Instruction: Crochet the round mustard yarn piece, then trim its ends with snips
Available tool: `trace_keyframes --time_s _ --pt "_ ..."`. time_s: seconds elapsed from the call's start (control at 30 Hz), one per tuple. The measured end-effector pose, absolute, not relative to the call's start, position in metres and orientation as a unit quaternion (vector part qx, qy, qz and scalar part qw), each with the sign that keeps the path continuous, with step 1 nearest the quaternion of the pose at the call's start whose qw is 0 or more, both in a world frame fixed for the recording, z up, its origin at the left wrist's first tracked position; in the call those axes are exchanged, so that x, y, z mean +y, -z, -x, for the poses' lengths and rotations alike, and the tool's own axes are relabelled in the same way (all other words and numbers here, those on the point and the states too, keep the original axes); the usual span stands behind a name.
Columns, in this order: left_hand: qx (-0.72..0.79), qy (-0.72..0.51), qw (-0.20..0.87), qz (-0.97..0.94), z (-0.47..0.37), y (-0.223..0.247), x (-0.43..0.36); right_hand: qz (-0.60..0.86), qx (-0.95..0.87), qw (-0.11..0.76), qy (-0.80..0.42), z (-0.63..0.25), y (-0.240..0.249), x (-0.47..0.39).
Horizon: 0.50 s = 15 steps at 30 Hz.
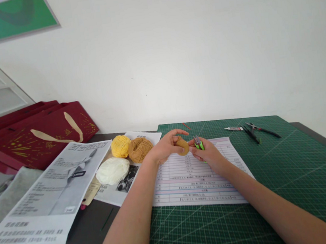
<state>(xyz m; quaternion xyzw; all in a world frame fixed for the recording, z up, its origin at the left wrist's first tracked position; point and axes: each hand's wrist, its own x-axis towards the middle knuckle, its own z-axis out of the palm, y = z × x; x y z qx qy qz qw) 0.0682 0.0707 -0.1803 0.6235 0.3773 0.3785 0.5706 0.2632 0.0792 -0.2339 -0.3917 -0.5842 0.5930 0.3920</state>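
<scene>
Above a printed sheet (190, 190), my left hand (168, 145) grips a small round tan crocheted piece (182, 146), its index finger stretched out over the top. Close on the right, my right hand (211, 155) holds small green-handled scissors (199, 144), blades pointing up. The fingertips of my right hand are beside the tan piece; whether they touch it or hold a thread is too small to tell. Left of my left hand lie a brown yarn ball (139, 149), a yellow yarn ball (121, 146) and a white yarn ball (113, 171).
A green cutting mat (276, 163) covers much of the table. Pliers (264, 129), black tweezers (251, 135) and a small tube (234, 129) lie at the right. Papers (55, 192) and dark red gift bags (41, 134) stand at the left, before a white wall.
</scene>
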Motion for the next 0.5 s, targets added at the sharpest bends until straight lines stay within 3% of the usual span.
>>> trace_keyframes --time_s 0.5 --pt "0.382 -0.376 0.565 -0.628 -0.0696 0.1803 0.0711 0.388 -0.583 0.392 -0.597 -0.2633 0.2339 0.0798"
